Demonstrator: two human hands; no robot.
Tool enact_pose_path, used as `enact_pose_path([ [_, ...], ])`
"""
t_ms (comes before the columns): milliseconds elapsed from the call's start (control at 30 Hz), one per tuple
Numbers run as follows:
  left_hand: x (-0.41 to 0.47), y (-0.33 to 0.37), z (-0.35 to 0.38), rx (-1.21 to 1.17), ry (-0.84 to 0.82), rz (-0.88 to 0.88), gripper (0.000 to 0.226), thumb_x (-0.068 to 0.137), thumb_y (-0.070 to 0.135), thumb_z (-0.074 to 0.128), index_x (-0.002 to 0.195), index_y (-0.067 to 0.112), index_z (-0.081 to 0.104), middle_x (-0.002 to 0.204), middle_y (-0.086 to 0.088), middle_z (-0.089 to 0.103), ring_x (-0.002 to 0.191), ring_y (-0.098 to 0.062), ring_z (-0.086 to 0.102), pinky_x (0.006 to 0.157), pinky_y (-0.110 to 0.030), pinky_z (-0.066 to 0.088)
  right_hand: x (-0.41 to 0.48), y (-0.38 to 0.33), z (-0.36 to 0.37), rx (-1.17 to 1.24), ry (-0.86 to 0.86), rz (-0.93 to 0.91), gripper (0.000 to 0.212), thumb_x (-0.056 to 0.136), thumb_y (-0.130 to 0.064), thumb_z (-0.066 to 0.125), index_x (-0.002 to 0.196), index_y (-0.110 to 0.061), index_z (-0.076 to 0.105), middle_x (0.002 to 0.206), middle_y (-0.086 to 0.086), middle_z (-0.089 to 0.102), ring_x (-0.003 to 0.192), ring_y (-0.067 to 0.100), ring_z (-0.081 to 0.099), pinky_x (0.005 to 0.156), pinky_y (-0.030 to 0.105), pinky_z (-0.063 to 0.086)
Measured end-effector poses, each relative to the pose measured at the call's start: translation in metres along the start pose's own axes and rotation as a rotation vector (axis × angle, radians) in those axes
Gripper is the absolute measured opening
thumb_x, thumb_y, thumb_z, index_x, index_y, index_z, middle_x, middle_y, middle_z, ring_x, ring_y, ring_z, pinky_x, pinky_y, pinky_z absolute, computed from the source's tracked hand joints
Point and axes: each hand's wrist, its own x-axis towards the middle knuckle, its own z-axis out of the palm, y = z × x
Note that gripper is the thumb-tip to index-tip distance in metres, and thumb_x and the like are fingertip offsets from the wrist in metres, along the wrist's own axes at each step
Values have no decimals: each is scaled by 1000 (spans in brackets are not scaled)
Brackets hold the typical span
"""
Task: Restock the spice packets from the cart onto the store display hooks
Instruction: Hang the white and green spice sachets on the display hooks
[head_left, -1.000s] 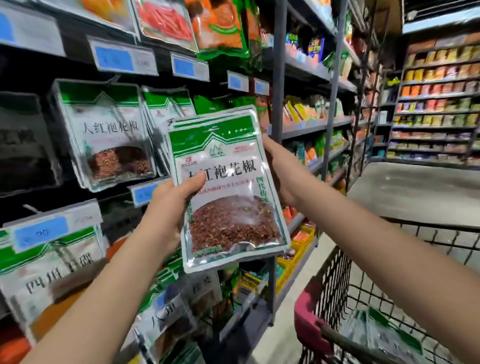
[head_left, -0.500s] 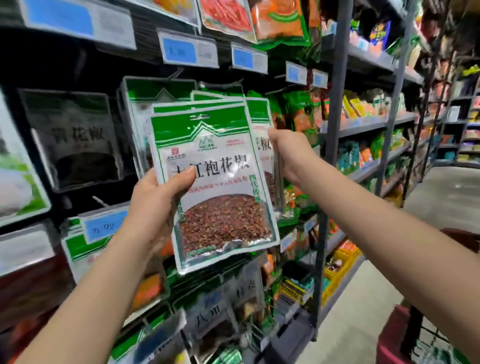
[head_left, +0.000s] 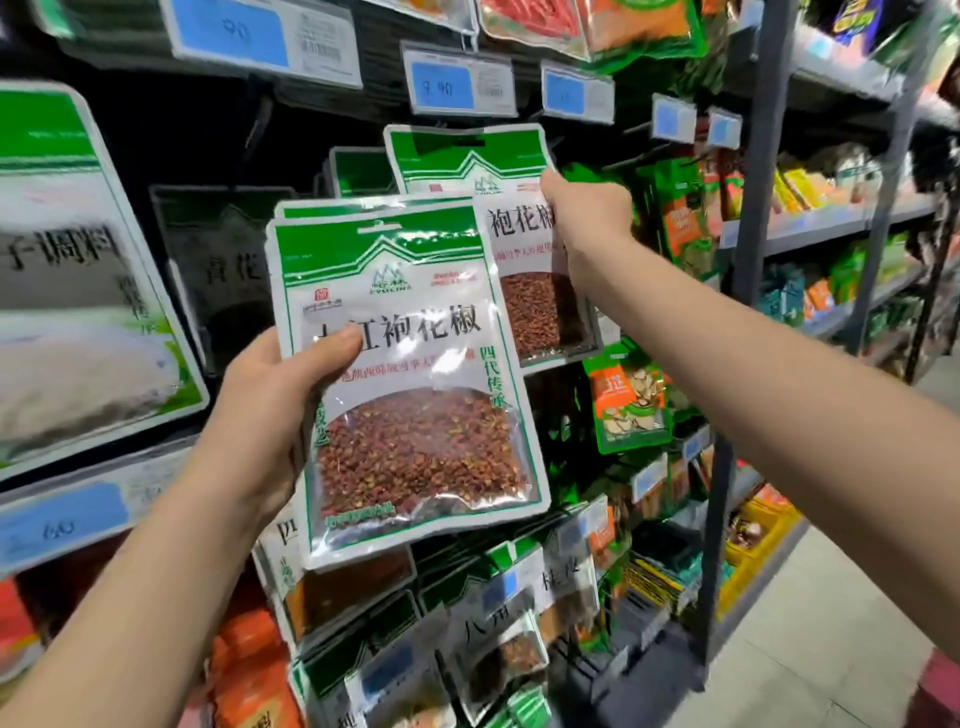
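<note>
My left hand grips a small stack of spice packets, green-topped with a clear window of red peppercorns, thumb across the front one. My right hand holds another packet of the same kind by its right edge, lifted up against the display just under a blue price tag. The hook itself is hidden behind this packet. More matching packets hang behind it on the rack.
Other hanging packets fill the rack: a large white and green one at left, orange ones at right, more below. A grey shelf upright stands to the right, with yellow crates low down. The cart's red corner shows at bottom right.
My right hand has drawn one packet off the stack and raised it toward the display. The view has moved closer to the rack, and the left hand keeps the remaining packets.
</note>
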Motion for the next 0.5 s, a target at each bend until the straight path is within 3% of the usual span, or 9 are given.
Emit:
enact_pose_path([
  [233,0,6,0,-30,-37,10,19,89,12,60,107,13,65,100,-5,74,89,-17,71,68,-21,55,5,-5,11,-16,12,-27,28,71,-33,72,69,-9,57,80,14,72,77,32,71,70,53,58],
  [333,0,8,0,-58,-22,13,16,89,10,60,104,14,65,97,-3,75,86,-14,72,65,-18,55,2,-4,11,26,-4,-29,29,76,-31,70,63,-12,53,76,14,71,71,28,70,66,44,58],
  [400,0,8,0,-63,-14,23,16,89,10,61,103,14,65,97,-2,75,86,-13,72,65,-16,54,2,-2,12,60,-15,-43,32,78,-28,69,57,-15,49,68,12,61,63,21,58,60,36,49],
  [500,0,9,-1,-73,-5,17,18,88,9,61,106,11,65,98,-4,74,84,-12,72,65,-15,53,4,-3,14,59,-6,-49,36,79,-28,68,52,-15,47,70,13,67,64,22,61,62,38,53],
])
